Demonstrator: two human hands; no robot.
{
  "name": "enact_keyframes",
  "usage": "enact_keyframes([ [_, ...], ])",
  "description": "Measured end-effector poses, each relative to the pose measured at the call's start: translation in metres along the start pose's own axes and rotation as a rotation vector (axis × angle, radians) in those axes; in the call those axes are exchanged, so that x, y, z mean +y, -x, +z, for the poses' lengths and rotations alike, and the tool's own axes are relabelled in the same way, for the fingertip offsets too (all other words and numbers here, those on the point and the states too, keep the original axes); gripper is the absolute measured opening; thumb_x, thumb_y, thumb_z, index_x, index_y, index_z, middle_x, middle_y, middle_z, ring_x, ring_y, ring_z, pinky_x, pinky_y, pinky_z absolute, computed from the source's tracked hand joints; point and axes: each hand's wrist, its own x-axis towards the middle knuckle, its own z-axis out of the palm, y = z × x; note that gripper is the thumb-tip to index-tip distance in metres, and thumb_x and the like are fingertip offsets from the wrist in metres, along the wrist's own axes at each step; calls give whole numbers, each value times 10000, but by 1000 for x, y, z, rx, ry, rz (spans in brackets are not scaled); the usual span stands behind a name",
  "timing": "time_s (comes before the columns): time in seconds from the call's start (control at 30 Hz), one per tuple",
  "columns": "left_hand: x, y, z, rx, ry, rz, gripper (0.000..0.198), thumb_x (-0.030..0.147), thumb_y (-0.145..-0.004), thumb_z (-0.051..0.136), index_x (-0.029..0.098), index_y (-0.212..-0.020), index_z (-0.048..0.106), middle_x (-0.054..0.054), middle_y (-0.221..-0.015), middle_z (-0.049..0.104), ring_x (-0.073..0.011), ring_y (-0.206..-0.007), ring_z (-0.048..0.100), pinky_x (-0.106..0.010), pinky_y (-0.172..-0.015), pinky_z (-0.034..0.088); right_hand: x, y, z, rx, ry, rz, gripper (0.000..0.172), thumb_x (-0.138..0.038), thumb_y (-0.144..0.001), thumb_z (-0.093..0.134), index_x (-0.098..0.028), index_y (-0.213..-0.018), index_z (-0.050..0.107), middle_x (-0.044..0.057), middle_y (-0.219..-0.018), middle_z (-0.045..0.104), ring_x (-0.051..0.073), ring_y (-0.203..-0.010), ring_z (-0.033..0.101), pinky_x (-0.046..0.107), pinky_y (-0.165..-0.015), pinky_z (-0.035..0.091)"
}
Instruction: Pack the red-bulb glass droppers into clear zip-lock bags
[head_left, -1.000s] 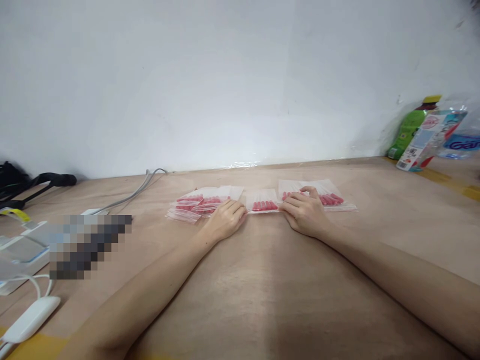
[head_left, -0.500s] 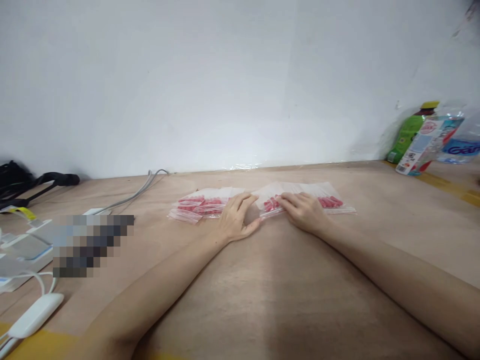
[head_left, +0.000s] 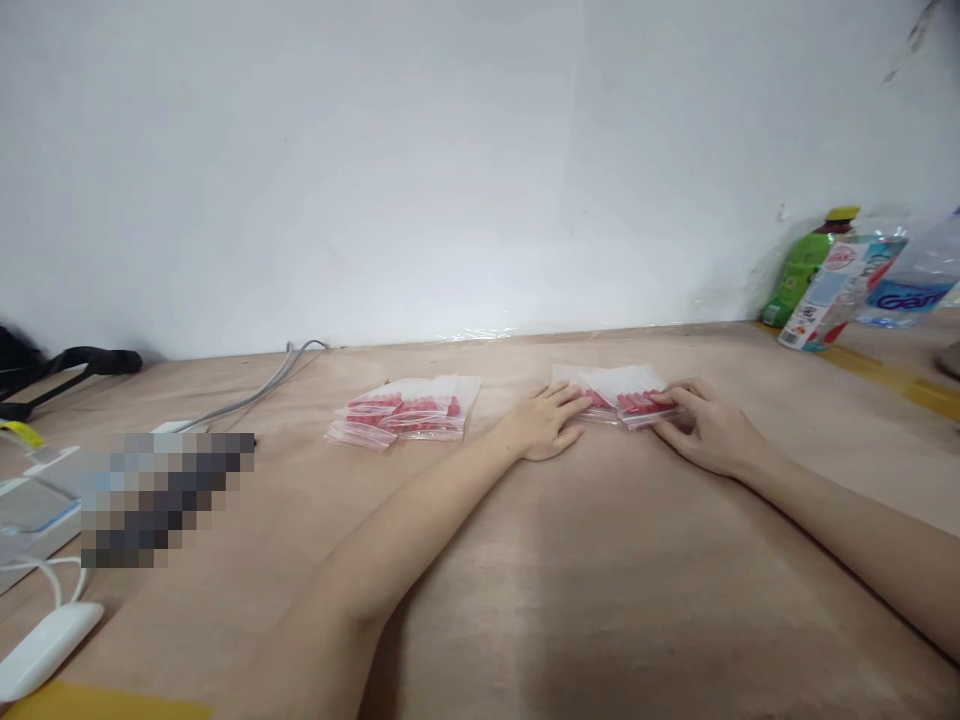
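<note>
My left hand point(head_left: 544, 422) lies palm down with its fingers spread, the fingertips on the left side of a row of overlapping clear zip bags point(head_left: 628, 384) that hold small red pieces. At the right end of that row is my right hand point(head_left: 709, 430), its fingertips touching the front bag and its thumb apart at the lower corner. Farther left lies a second overlapping group of zip bags point(head_left: 431, 418) with the same kind of red pieces, touched by neither hand. What exactly the red pieces are is too blurred to tell.
On the left are a white power strip point(head_left: 45, 500), a blurred-out dark object point(head_left: 169, 500), a white cable block point(head_left: 49, 650) and a grey cable point(head_left: 255, 392). A green bottle point(head_left: 806, 270), a carton point(head_left: 840, 295) and a clear bottle point(head_left: 904, 295) stand by the wall point(head_left: 480, 180) at right.
Both hands have moved right. The right-hand row of bags has become narrower and more bunched, and a wider gap separates it from the left group. The view has shifted slightly.
</note>
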Motion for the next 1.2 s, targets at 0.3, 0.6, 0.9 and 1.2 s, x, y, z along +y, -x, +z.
enact_keyframes([
  [0.3,-12,47,-26,2,-38,-98,315,336,-885,414,172,-1134,513,-97,-1127,555,-231,-1041,505,-415,-929,348,-27,-10,-8,125,246,-141,530,-582,-677,549,-175,-1017,553,128,-986,618,288,-909,534,421,-784,323],
  [0.6,-17,80,-35,75,-11,-174,272,241,-870,447,191,-1128,517,-71,-1151,534,-188,-1010,538,-303,-811,474,-100,-58,31,64,195,-530,128,-197,-788,501,-206,-783,629,10,-690,631,150,-735,505,365,-819,249],
  [0.9,-16,73,-31,112,7,-93,212,229,-865,460,183,-1031,584,-50,-1050,604,-179,-983,553,-306,-862,451,-100,-56,45,142,233,-473,239,-200,-833,470,-181,-655,629,19,-594,608,140,-672,465,333,-755,247],
  [1.2,-17,55,-25,159,-76,-8,189,222,-858,453,168,-972,594,-59,-991,621,-193,-925,563,-334,-815,443,-103,-58,43,69,225,-418,194,-94,-791,454,-159,-698,611,42,-655,623,155,-697,491,341,-753,243],
])
